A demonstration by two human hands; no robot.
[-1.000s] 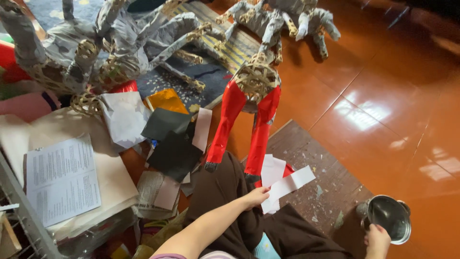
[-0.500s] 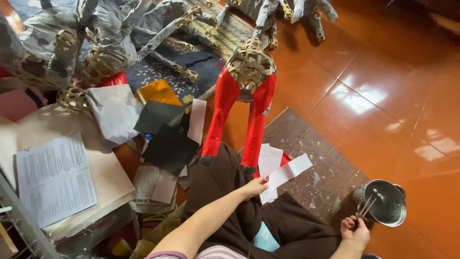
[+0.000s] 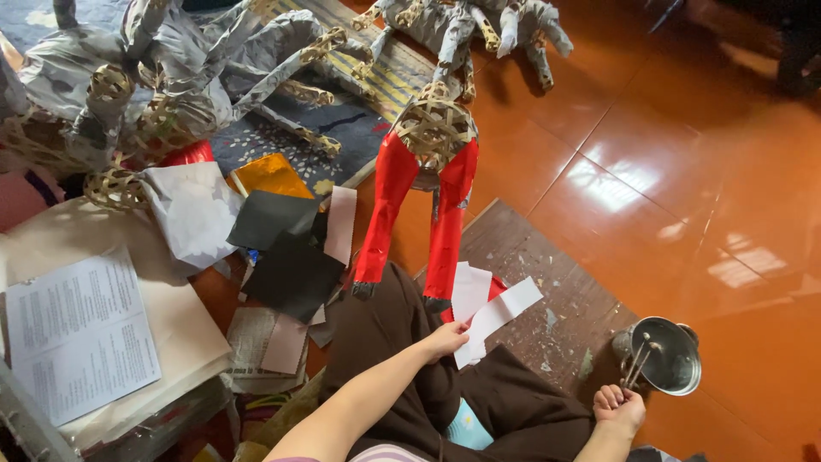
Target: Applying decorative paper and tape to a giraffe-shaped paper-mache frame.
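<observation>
My left hand [image 3: 445,339] pinches white paper strips [image 3: 492,312] that rest on my dark brown trouser leg [image 3: 385,342] and on a paint-spattered board [image 3: 547,282]. My right hand [image 3: 621,407] is closed on thin sticks [image 3: 634,368] whose ends stand in a small metal bowl [image 3: 676,355] on the board's right corner. Just beyond my left hand stands a woven cane figure [image 3: 434,128] with two legs wrapped in red paper [image 3: 380,214].
Black paper sheets [image 3: 282,248], white paper [image 3: 192,210] and an orange foil sheet [image 3: 269,175] lie at left. Printed sheets [image 3: 77,334] sit on cardboard at lower left. Paper-covered cane frames [image 3: 171,77] fill the top left, another frame [image 3: 479,26] lies at top. Glossy orange tile floor [image 3: 684,171] is at right.
My right hand has come up to the bowl and closed on the sticks in it. My left hand stays on the paper strips. The view has shifted slightly.
</observation>
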